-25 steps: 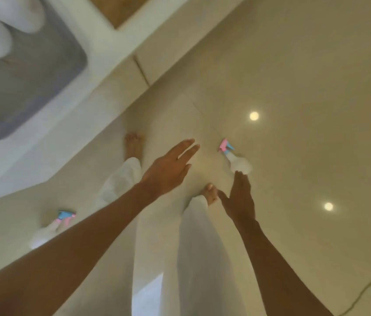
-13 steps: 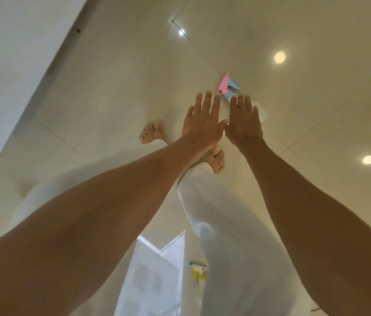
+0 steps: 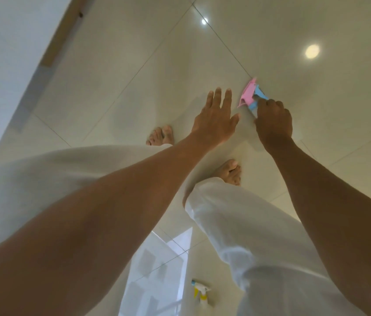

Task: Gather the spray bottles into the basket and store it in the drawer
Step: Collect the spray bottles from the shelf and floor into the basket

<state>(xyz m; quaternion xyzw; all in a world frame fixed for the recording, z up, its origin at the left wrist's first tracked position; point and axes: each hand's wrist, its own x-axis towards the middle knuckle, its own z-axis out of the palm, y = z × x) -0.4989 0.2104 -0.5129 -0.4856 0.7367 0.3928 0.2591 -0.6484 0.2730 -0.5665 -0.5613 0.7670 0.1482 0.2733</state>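
Head view: right hand (image 3: pixel 273 120) is curled around the bottle (image 3: pixel 252 95) on the floor (image 3: pixel 134 65), upper right of frame; its pink-blue head points up-frame. Left hand (image 3: pixel 214 118), fingers spread and empty, hovers just left.

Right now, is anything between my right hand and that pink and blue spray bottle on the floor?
Nothing visible. The right hand is already closed around the spray bottle just below its pink and blue head. The open left hand hovers beside it, not touching.
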